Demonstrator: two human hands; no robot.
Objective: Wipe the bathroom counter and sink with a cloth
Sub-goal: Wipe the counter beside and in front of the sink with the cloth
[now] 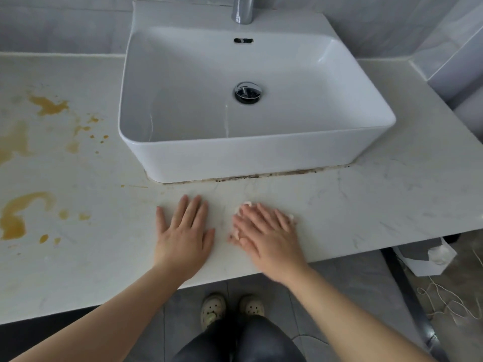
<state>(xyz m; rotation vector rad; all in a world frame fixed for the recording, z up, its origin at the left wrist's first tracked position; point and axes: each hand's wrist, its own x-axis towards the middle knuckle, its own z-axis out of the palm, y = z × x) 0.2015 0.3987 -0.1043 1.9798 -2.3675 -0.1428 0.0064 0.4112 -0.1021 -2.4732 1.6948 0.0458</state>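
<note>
1. Nearest the viewer, legs in dark trousers (pixel 240 343) and pale shoes (pixel 213 309) stand below both forearms.
2. The pale marble counter (pixel 366 199) spreads under both hands. Going by the marks on it, most of the wiping is yet to do.
3. The white sink (pixel 261 155) sits on the counter just beyond the fingertips, and neither hand touches it.
4. Yellow-brown stains (pixel 15 215) lie well to the left of the left hand. They probably need firm, overlapping strokes and a clean face of the cloth.
5. A dark grime line (pixel 274 175) runs along the sink's base, just beyond the right hand's fingertips. It is best worked with a folded edge pushed into the seam.
6. The left hand (pixel 183 236) lies flat on the counter beside the right, with fingers straight and spread. It holds nothing and should lift clear of any stroke going left.
7. The right hand (pixel 266 236) presses flat on the cloth with straight fingers, not curled round it.
8. The white cloth (pixel 247 204) is almost hidden under that hand, with only its edges showing past the fingertips. It is small enough that it may slip out, so hooking the fingertips over its far edge would steady it.
</note>
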